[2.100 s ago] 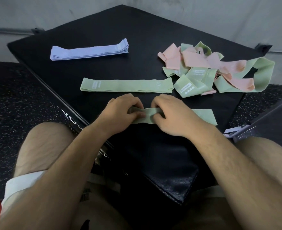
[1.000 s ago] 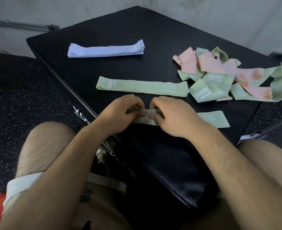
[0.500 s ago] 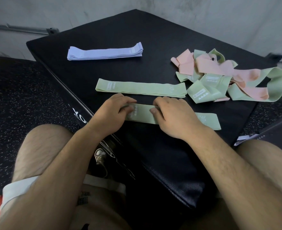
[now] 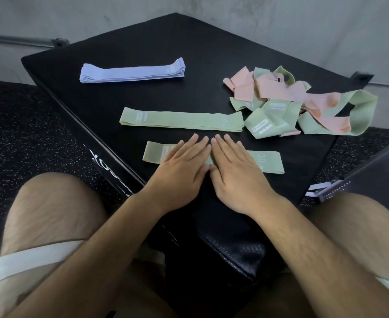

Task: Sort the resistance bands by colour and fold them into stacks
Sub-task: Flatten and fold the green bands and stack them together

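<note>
Left hand (image 4: 179, 166) and right hand (image 4: 237, 171) lay flat, fingers straight, pressing green band (image 4: 269, 161) near pad's (image 4: 143, 42) front corner. Just behind it, second green band (image 4: 182, 119). Lilac stack (image 4: 131, 71) toward far-left edge, folded I think. Pink-green tangle (image 4: 292, 104) by right corner.

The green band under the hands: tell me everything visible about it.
The green band is a pale green, woven-looking fabric strip, lying flat and straight on the near part of the black padded platform. White print reading "30" shows near its right end. The left hand and right hand press on its middle with straight fingers, hiding that part. It lies apart from the other flat green band beyond it.
</note>
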